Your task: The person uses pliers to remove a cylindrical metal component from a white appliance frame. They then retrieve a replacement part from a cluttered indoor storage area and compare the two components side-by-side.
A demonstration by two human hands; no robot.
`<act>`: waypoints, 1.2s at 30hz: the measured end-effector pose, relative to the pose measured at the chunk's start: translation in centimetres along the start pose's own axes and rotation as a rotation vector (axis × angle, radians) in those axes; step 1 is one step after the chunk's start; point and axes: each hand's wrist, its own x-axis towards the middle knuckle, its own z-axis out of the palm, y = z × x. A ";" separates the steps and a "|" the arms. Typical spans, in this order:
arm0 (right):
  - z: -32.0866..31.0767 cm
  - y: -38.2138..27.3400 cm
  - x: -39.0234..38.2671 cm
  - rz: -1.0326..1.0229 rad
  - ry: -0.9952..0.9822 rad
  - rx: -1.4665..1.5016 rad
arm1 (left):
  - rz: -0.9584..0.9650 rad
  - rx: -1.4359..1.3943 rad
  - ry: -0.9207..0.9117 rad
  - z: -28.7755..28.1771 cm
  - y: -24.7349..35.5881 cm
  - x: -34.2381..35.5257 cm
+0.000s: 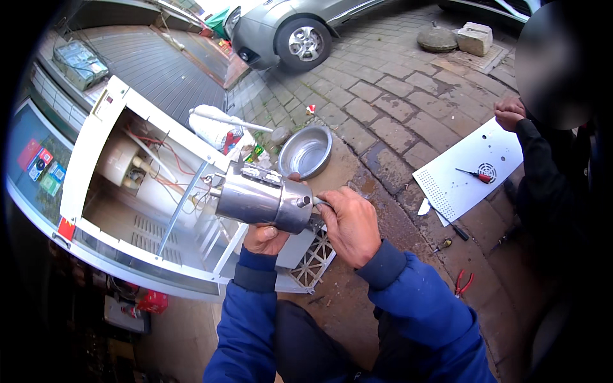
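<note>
A shiny steel cylindrical tank [252, 199] lies on its side in front of me, with fittings and wires at its left end and a short spout on its right part. My left hand [267, 239] is closed round it from below, with a fingertip showing over the far side. My right hand [350, 223] is closed in a pinch at the tank's right end, on a small greyish piece mostly hidden by the fingers. Directly left of the tank lies a white appliance cabinet [143, 108], opened up, with a white inner tank [121, 156], tubes and red wires inside.
A steel basin [305, 152] and a white bag [214, 127] stand beyond the tank. At right, a white perforated panel [456, 163] bears a screwdriver [476, 174]; red-handled pliers [464, 283] lie nearer. Another person's hands [509, 113] are above the panel. A car [281, 32] stands behind.
</note>
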 end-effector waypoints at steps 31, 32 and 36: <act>-5.1 5.1 3.8 -0.011 0.389 -0.199 | 0.012 -0.027 0.069 3.1 -7.0 16.9; -5.1 5.0 3.8 -0.011 0.384 -0.184 | 0.019 -0.037 0.076 3.0 -7.2 17.1; -4.9 4.9 3.9 -0.067 0.405 -0.203 | 0.030 -0.048 0.048 4.1 -7.3 17.5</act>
